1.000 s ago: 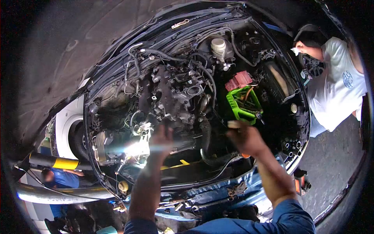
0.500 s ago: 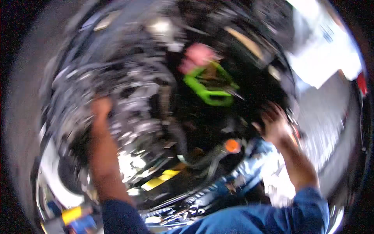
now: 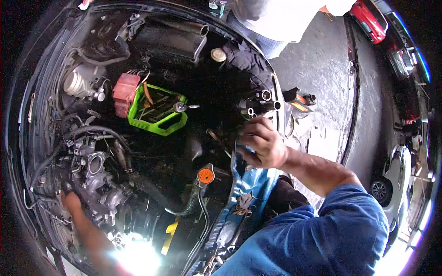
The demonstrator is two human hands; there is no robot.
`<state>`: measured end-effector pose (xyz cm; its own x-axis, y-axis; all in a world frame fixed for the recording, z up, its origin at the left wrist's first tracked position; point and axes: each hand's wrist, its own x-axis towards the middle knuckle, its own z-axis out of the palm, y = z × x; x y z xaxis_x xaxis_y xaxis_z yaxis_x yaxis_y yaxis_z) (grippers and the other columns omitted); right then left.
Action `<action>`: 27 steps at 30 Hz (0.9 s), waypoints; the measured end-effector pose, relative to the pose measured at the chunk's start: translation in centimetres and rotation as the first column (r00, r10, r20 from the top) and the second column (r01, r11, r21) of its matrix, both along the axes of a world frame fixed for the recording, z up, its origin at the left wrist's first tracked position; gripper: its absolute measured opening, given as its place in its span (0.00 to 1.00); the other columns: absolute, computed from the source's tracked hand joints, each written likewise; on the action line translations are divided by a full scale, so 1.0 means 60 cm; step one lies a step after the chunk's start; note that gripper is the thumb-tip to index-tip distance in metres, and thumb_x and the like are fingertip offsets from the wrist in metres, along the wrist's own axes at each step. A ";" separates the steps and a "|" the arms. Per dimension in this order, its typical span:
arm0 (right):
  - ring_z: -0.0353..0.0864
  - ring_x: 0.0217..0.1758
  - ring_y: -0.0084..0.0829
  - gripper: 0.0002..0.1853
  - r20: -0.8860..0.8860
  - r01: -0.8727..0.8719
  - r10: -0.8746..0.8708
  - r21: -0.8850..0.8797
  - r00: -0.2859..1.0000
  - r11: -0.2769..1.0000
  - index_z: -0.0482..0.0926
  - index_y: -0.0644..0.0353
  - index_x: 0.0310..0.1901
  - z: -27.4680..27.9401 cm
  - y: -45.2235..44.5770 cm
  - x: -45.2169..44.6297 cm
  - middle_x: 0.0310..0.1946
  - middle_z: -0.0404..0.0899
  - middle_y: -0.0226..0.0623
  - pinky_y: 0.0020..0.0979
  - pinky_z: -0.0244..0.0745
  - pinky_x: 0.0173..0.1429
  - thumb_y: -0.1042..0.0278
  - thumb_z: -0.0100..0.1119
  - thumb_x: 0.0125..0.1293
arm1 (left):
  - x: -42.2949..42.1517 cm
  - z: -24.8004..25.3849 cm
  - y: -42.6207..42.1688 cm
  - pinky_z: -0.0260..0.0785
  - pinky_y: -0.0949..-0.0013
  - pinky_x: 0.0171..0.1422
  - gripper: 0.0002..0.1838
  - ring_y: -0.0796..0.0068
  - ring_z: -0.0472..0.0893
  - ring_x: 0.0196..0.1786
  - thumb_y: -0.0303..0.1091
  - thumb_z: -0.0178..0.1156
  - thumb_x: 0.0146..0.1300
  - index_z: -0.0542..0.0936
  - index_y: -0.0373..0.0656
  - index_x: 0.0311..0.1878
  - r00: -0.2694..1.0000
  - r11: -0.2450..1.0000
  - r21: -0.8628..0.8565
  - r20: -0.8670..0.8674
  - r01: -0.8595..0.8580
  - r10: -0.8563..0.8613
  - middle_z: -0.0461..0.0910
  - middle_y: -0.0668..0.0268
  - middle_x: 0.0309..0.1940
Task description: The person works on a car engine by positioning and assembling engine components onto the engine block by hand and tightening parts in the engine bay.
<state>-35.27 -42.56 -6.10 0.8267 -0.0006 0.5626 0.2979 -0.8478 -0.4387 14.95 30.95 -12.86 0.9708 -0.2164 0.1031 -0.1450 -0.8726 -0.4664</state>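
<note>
My left hand reaches deep into the engine bay, beside the grey metal engine parts; its fingers are mostly hidden among hoses. Above the blue-covered front edge, my right hand is curled, its fingertips slightly blurred. Whatever it may hold cannot be made out. Just beyond its knuckles lie several metal sockets. A bright green tray with tools in it sits inside the bay, a ratchet-like tool over its rim. Nearer me is an orange-topped radiator cap.
A pink-red box adjoins the green tray. A ribbed hose curves below the radiator cap. Bright lamp glare covers my left forearm. A person in a white top stands across the bay. Cars are parked to the right.
The view has turned, so the bay appears shifted left, and it is sharper. My right hand has gone from spread fingers to curled ones near the sockets. My left hand remains among the engine parts.
</note>
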 end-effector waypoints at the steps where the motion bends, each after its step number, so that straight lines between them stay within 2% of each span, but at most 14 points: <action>1: 0.75 0.39 0.40 0.18 -0.085 0.098 -0.091 0.085 0.992 0.992 0.75 0.62 0.40 0.000 -0.002 -0.030 0.35 0.74 0.40 0.39 0.72 0.44 0.74 0.72 0.48 | -0.003 -0.007 -0.003 0.65 0.57 0.64 0.25 0.46 0.75 0.58 0.45 0.51 0.69 0.77 0.33 0.57 1.000 0.995 -0.100 -0.010 -0.019 0.018 0.78 0.45 0.54; 2: 0.73 0.37 0.36 0.20 -0.170 0.260 -0.229 0.189 0.958 0.947 0.74 0.62 0.42 -0.009 0.000 -0.061 0.34 0.73 0.37 0.36 0.71 0.43 0.73 0.72 0.50 | -0.005 -0.015 -0.005 0.65 0.57 0.63 0.25 0.46 0.76 0.58 0.47 0.51 0.69 0.77 0.34 0.57 0.999 0.979 -0.199 -0.019 -0.037 0.034 0.78 0.45 0.54; 4: 0.71 0.36 0.29 0.22 -0.358 0.552 -0.440 0.320 0.823 0.770 0.71 0.62 0.47 -0.060 -0.018 -0.106 0.32 0.71 0.33 0.31 0.69 0.40 0.72 0.72 0.53 | -0.008 -0.016 -0.011 0.66 0.57 0.61 0.26 0.49 0.77 0.57 0.48 0.50 0.70 0.76 0.34 0.57 0.993 0.773 -0.624 -0.070 -0.118 0.095 0.79 0.47 0.53; 5: 0.69 0.36 0.25 0.23 -0.452 0.673 -0.513 0.346 0.730 0.653 0.70 0.62 0.49 -0.097 -0.035 -0.117 0.33 0.70 0.31 0.29 0.67 0.38 0.71 0.71 0.55 | -0.013 -0.014 -0.013 0.66 0.57 0.61 0.26 0.49 0.77 0.57 0.48 0.50 0.70 0.77 0.34 0.57 0.990 0.704 -0.696 -0.078 -0.140 0.120 0.79 0.47 0.53; 6: 0.68 0.36 0.20 0.23 -0.462 0.671 -0.487 0.497 0.741 0.550 0.69 0.61 0.51 -0.113 -0.047 -0.114 0.33 0.69 0.28 0.26 0.65 0.36 0.70 0.70 0.58 | -0.015 -0.014 -0.017 0.67 0.57 0.61 0.26 0.49 0.77 0.57 0.48 0.50 0.70 0.77 0.34 0.57 0.987 0.704 -0.692 -0.080 -0.158 0.142 0.79 0.47 0.53; 7: 0.67 0.34 0.17 0.19 -0.492 0.663 -0.449 0.617 0.746 0.424 0.73 0.61 0.48 -0.109 -0.052 -0.099 0.30 0.69 0.26 0.23 0.62 0.34 0.65 0.69 0.61 | -0.017 -0.015 -0.020 0.67 0.57 0.61 0.25 0.49 0.77 0.57 0.48 0.50 0.70 0.77 0.34 0.57 0.984 0.709 -0.684 -0.081 -0.172 0.160 0.79 0.48 0.53; 9: 0.70 0.31 0.23 0.21 -0.758 0.746 -0.256 0.414 0.600 0.522 0.75 0.64 0.46 -0.092 -0.092 -0.086 0.31 0.75 0.33 0.30 0.70 0.34 0.55 0.67 0.63 | -0.023 -0.013 -0.024 0.67 0.57 0.61 0.25 0.50 0.77 0.57 0.47 0.50 0.69 0.77 0.35 0.56 0.980 0.718 -0.670 -0.078 -0.187 0.182 0.80 0.48 0.53; 12: 0.68 0.28 0.20 0.20 -0.840 0.868 -0.287 0.360 0.461 0.342 0.80 0.64 0.37 -0.110 -0.107 -0.073 0.25 0.74 0.29 0.29 0.67 0.32 0.50 0.64 0.65 | -0.028 -0.013 -0.030 0.67 0.58 0.61 0.24 0.51 0.78 0.56 0.46 0.49 0.69 0.78 0.35 0.55 0.976 0.735 -0.647 -0.077 -0.203 0.202 0.80 0.49 0.52; 15: 0.67 0.26 0.20 0.22 -0.795 0.830 -0.249 0.502 0.553 0.242 0.79 0.65 0.34 -0.097 -0.101 -0.072 0.23 0.73 0.28 0.28 0.64 0.30 0.49 0.62 0.67 | -0.034 -0.014 -0.034 0.68 0.58 0.60 0.23 0.51 0.78 0.56 0.45 0.49 0.69 0.78 0.36 0.55 0.973 0.747 -0.629 -0.076 -0.215 0.216 0.80 0.50 0.52; 19: 0.70 0.25 0.19 0.16 -0.685 0.699 -0.160 0.712 0.711 0.058 0.78 0.66 0.37 -0.069 -0.079 -0.080 0.25 0.76 0.29 0.25 0.65 0.28 0.57 0.62 0.68 | -0.036 -0.018 -0.034 0.68 0.58 0.60 0.22 0.52 0.78 0.56 0.44 0.48 0.68 0.79 0.37 0.54 0.971 0.767 -0.599 -0.083 -0.230 0.226 0.81 0.51 0.51; 20: 0.74 0.26 0.22 0.14 -0.624 0.644 -0.186 0.761 0.759 0.079 0.77 0.65 0.40 -0.071 -0.073 -0.083 0.26 0.78 0.31 0.25 0.70 0.30 0.61 0.65 0.65 | -0.037 -0.018 -0.033 0.68 0.58 0.60 0.22 0.53 0.78 0.56 0.44 0.48 0.68 0.79 0.37 0.54 0.970 0.771 -0.594 -0.080 -0.231 0.228 0.81 0.52 0.51; 23: 0.77 0.28 0.23 0.16 -0.592 0.733 -0.449 0.431 0.670 0.527 0.77 0.64 0.43 -0.092 -0.065 -0.087 0.28 0.80 0.34 0.28 0.75 0.33 0.63 0.68 0.61 | -0.036 -0.020 -0.036 0.69 0.58 0.59 0.22 0.54 0.79 0.56 0.43 0.48 0.68 0.80 0.38 0.53 0.970 0.787 -0.571 -0.083 -0.234 0.229 0.81 0.52 0.51; 24: 0.83 0.31 0.30 0.17 -0.502 0.674 -0.468 0.395 0.727 0.624 0.76 0.63 0.45 -0.092 -0.059 -0.087 0.31 0.82 0.39 0.33 0.79 0.36 0.66 0.70 0.58 | -0.035 -0.019 -0.038 0.69 0.58 0.59 0.21 0.54 0.79 0.55 0.43 0.48 0.68 0.80 0.38 0.53 0.970 0.790 -0.567 -0.080 -0.232 0.227 0.82 0.53 0.50; 27: 0.85 0.32 0.38 0.16 -0.304 0.518 -0.474 0.079 0.826 0.852 0.77 0.62 0.45 -0.032 -0.043 -0.056 0.34 0.83 0.43 0.36 0.80 0.36 0.68 0.69 0.57 | -0.033 -0.021 -0.040 0.69 0.58 0.59 0.21 0.55 0.79 0.55 0.42 0.47 0.68 0.81 0.39 0.52 0.971 0.801 -0.551 -0.083 -0.233 0.225 0.82 0.54 0.50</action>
<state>-38.61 -45.17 -8.04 0.8072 -0.5184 0.2823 -0.2906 -0.7653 -0.5744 12.94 28.55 -14.11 0.9870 0.1020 0.1241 0.0890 -0.9904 0.1060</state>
